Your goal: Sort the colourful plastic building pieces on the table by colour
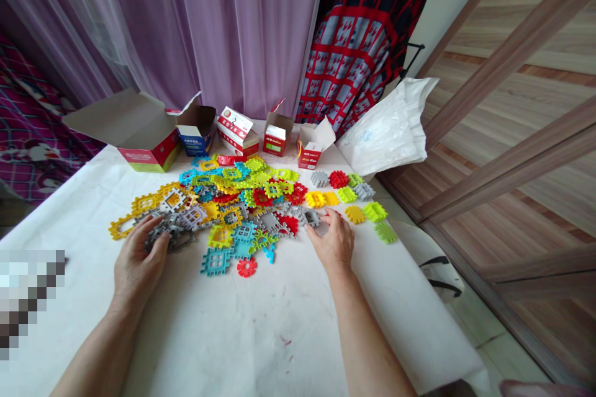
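From my feed, my left hand (137, 260) has its fingers (156, 239) curled over grey interlocking plastic blocks (167, 232), half hiding them, at the left of the colourful block pile (242, 198) on the counter (279, 329), while my right hand (333, 242) rests spread-fingered against a grey block (310, 218), can't tell if either's gripping.

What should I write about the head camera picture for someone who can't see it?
A person's left hand and right hand reach into a big pile of colorful plastic building pieces on a white-covered table. The left hand rests on gray pieces, and the right touches another gray piece. Open cardboard boxes stand behind.
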`<state>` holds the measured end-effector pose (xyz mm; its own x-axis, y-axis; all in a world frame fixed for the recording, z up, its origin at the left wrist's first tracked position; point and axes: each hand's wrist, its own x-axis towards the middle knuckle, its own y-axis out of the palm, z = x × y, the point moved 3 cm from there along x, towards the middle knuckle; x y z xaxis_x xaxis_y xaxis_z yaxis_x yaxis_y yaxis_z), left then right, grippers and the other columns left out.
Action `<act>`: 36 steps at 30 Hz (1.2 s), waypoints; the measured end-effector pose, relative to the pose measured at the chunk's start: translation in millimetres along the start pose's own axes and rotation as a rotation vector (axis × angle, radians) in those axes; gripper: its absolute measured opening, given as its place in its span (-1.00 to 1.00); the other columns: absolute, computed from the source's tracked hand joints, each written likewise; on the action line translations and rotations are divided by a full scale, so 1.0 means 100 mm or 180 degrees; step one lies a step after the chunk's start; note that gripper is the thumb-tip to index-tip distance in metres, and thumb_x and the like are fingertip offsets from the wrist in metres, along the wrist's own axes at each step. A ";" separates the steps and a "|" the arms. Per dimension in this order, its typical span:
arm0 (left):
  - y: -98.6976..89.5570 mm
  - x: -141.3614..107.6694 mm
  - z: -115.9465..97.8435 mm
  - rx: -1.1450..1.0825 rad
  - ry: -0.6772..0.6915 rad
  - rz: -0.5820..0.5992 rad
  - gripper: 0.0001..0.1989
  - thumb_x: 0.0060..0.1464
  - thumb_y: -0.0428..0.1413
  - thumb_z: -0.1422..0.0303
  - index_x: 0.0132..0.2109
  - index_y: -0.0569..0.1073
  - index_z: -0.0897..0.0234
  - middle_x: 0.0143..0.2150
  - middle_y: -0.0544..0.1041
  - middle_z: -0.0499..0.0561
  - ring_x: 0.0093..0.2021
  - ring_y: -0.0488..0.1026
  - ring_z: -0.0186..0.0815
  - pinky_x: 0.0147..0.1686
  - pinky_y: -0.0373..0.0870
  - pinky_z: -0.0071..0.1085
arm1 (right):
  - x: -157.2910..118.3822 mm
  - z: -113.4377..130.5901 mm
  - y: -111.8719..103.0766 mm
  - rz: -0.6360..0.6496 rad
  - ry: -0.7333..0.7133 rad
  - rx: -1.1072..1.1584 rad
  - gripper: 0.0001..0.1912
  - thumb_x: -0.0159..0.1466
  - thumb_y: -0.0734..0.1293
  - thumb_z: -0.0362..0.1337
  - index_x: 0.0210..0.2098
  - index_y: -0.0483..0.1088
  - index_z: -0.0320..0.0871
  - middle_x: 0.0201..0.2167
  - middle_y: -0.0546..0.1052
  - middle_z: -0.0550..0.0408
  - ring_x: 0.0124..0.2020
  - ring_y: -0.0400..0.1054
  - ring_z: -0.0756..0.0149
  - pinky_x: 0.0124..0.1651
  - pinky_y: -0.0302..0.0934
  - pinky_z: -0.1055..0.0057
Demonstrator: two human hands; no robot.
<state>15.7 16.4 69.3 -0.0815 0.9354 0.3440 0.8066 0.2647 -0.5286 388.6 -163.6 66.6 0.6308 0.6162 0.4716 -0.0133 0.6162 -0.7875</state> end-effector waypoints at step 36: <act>-0.02 -0.02 -0.06 0.0001 -0.0103 0.0244 -0.52 0.08 0.10 0.03 0.13 0.53 -0.02 0.32 0.46 0.02 0.38 0.32 -0.03 0.44 0.14 0.02 | -0.03 0.05 0.00 0.0010 0.0012 -0.0082 -0.43 0.17 0.43 -0.14 0.14 0.36 -0.14 -0.06 0.62 -0.06 0.00 0.39 0.04 0.02 0.14 0.24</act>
<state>18.4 12.5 74.5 -0.0383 0.9600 0.2773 0.8111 0.1920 -0.5526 382.9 -163.0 66.5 0.6336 0.6163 0.4677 0.0047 0.6015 -0.7989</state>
